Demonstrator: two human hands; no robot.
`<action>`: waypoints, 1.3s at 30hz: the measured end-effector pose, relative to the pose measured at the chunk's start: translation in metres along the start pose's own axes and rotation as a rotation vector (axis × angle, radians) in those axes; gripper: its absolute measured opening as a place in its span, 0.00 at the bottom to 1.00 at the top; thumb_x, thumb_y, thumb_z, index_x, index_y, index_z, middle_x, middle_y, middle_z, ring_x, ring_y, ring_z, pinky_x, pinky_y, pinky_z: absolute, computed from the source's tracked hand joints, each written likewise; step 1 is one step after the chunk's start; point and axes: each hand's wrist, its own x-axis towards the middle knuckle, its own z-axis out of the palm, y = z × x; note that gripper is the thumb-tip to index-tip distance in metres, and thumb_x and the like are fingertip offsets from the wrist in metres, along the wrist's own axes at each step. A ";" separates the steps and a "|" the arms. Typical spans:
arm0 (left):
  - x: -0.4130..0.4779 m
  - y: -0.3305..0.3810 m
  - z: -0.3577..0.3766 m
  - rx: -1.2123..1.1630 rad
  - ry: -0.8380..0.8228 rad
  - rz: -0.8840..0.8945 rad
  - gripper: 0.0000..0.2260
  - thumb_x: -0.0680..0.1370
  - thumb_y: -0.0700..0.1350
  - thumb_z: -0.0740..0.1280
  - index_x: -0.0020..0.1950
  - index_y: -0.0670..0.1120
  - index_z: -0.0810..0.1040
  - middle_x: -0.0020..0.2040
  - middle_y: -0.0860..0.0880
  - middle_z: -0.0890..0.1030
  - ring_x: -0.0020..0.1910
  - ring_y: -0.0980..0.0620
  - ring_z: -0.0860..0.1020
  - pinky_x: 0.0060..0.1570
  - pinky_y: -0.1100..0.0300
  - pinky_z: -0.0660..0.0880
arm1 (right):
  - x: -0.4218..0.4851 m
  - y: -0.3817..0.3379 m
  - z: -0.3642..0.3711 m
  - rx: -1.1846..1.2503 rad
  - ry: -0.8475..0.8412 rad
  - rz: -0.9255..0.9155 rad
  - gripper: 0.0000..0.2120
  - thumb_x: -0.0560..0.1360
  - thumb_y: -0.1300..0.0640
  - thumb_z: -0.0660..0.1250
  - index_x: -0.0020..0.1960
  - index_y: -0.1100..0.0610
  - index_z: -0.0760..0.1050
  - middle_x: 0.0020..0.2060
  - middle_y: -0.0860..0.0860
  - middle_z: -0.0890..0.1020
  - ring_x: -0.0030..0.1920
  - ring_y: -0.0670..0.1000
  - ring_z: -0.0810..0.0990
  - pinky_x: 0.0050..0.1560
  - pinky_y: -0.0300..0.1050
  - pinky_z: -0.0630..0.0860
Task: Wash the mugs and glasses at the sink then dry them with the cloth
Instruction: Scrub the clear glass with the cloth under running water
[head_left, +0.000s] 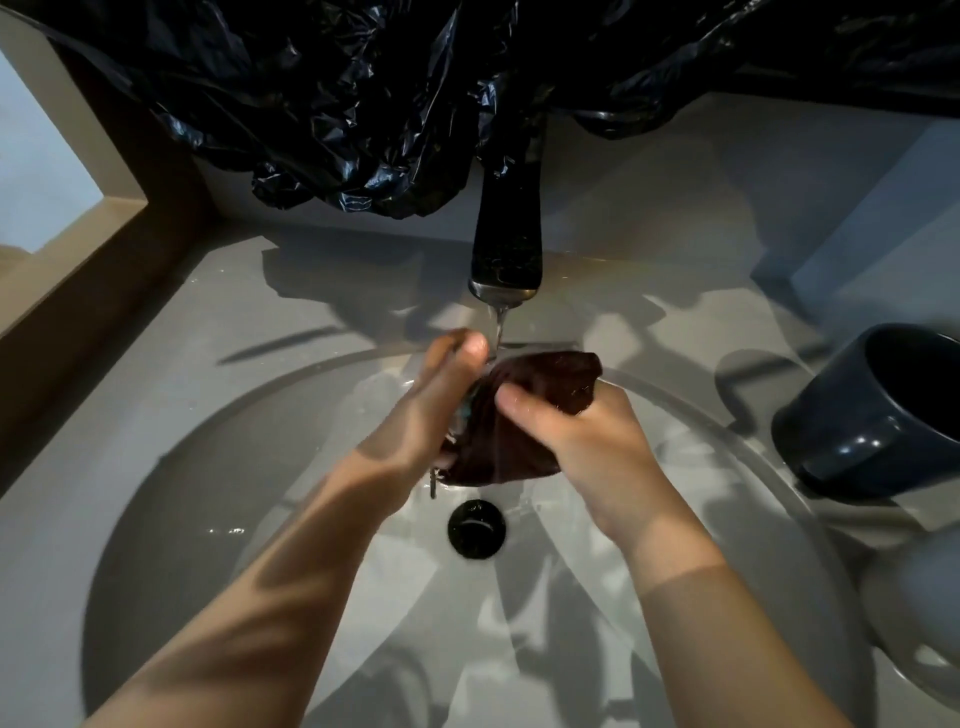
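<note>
Forearms (270, 571) out over the sink (156, 467), left hand (436, 405) and right hand (587, 441) tight around dark cloth (550, 376).

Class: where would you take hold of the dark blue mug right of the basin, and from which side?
Probably the outer wall of the glossy dark blue mug, from the basin side, once the right hand frees the dark brown cloth: no handle shows, and that wall faces it.
</note>
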 end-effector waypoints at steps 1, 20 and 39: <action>-0.001 0.002 -0.002 -0.068 -0.060 -0.109 0.28 0.73 0.70 0.53 0.57 0.52 0.77 0.40 0.51 0.83 0.35 0.53 0.81 0.29 0.62 0.72 | -0.001 0.000 -0.003 -0.182 -0.041 -0.065 0.07 0.68 0.57 0.75 0.43 0.48 0.82 0.42 0.45 0.86 0.45 0.44 0.84 0.47 0.36 0.78; 0.002 -0.005 -0.004 -0.216 0.031 -0.277 0.26 0.72 0.67 0.59 0.52 0.45 0.78 0.39 0.46 0.81 0.34 0.47 0.79 0.31 0.60 0.72 | 0.001 0.010 0.006 -0.276 -0.145 -0.012 0.08 0.68 0.59 0.76 0.43 0.49 0.80 0.38 0.45 0.85 0.44 0.45 0.83 0.49 0.39 0.79; -0.003 -0.004 0.004 0.352 0.316 0.190 0.20 0.72 0.70 0.59 0.50 0.54 0.68 0.40 0.51 0.78 0.31 0.56 0.78 0.27 0.62 0.73 | 0.009 0.012 0.017 0.311 0.185 0.187 0.12 0.71 0.46 0.70 0.47 0.54 0.80 0.38 0.49 0.86 0.43 0.48 0.84 0.43 0.45 0.81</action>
